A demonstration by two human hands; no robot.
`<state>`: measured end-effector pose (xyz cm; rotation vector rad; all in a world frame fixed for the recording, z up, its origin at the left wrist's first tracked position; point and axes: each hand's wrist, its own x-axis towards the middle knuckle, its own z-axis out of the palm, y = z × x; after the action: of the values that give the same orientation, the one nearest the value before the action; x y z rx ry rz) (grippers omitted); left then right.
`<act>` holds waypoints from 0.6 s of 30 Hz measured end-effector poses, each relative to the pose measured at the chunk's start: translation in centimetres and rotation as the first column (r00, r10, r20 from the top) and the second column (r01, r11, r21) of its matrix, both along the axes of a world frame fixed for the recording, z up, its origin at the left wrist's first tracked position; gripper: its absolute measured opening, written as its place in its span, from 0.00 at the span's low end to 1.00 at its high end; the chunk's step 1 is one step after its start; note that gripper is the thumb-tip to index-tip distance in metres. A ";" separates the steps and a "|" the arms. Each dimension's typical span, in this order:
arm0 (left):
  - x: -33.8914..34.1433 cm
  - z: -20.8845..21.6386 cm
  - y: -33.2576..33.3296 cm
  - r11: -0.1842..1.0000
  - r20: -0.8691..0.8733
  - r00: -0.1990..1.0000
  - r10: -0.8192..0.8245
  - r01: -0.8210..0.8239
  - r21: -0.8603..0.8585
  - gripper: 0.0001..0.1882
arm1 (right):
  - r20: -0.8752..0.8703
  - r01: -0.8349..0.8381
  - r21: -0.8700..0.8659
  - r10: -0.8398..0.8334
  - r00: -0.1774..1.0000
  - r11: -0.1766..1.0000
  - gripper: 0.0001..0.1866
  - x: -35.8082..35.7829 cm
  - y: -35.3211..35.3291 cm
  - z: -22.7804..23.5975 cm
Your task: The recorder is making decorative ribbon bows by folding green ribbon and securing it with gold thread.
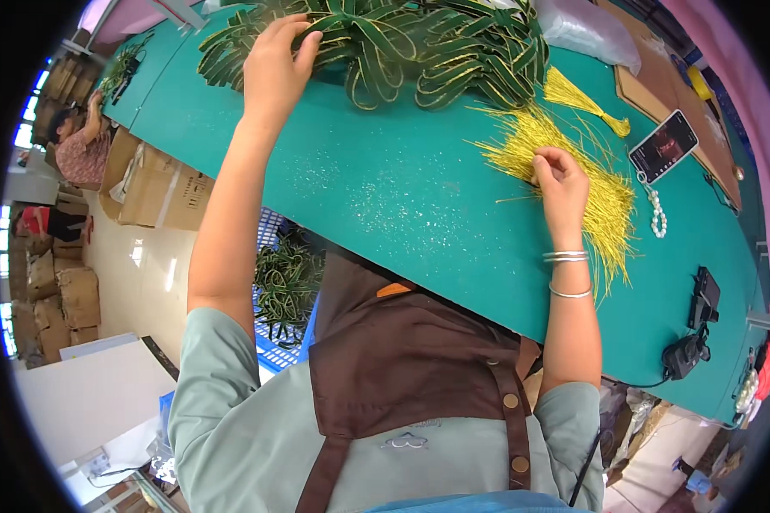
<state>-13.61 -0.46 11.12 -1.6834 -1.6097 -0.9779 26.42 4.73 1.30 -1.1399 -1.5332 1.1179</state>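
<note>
My left hand (278, 68) reaches to the far side of the table, its thumb and fingers apart at the edge of a dark green ribbon bow (364, 43) with gold edging. More of these looped bows (483, 56) lie heaped to its right. Over a spread pile of thin yellow ties (603, 201), my right hand (563, 181) is closed in a pinch. A thin yellow tie (518, 199) sticks out to the left by its fingertips. Two silver bangles circle the right wrist.
A tied yellow bundle (586, 103), a lit phone (664, 147) with a beaded strap and a black device (686, 352) lie on the green table (385, 188). A blue crate (278, 352) with green bows stands below the edge. Another person (83, 150) sits far left by cardboard boxes (158, 184).
</note>
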 end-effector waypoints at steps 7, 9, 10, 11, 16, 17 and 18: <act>0.1 0.8 -0.6 0.988 0.042 0.998 0.036 -0.029 -0.152 0.12 | -0.029 -0.060 -0.033 0.059 0.998 0.998 0.06 0.9 -0.7 -0.9; -0.4 0.7 -0.6 0.989 0.022 0.999 0.041 -0.037 -0.145 0.11 | -0.006 -0.063 -0.035 0.063 0.998 0.997 0.05 1.0 -0.9 -0.5; -0.5 0.5 -0.7 0.989 0.011 0.999 0.036 -0.034 -0.143 0.11 | -0.006 -0.065 -0.036 0.065 0.998 0.997 0.05 0.9 -1.0 -0.4; -0.5 0.2 -0.8 0.989 0.012 0.999 0.037 -0.035 -0.144 0.11 | -0.035 -0.073 -0.042 0.071 0.997 0.996 0.05 0.7 -1.1 -0.3; -0.5 0.6 -0.2 0.996 -0.302 0.951 -0.069 0.047 -0.079 0.11 | -0.015 -0.046 0.000 0.046 0.999 0.999 0.05 0.9 -0.8 -0.9; -0.6 0.9 -0.4 0.995 -0.242 0.966 -0.095 0.082 -0.064 0.11 | -0.033 -0.041 -0.019 0.041 0.999 0.999 0.05 0.9 -0.9 -0.9; -0.5 1.2 -0.5 0.995 -0.244 0.964 -0.101 0.100 -0.015 0.09 | -0.048 -0.038 -0.039 0.036 0.998 0.999 0.05 0.9 -0.9 -0.9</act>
<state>-14.13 -0.92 12.31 -1.8244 -1.3767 -0.7798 27.31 3.84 0.37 -1.1075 -1.5072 1.1971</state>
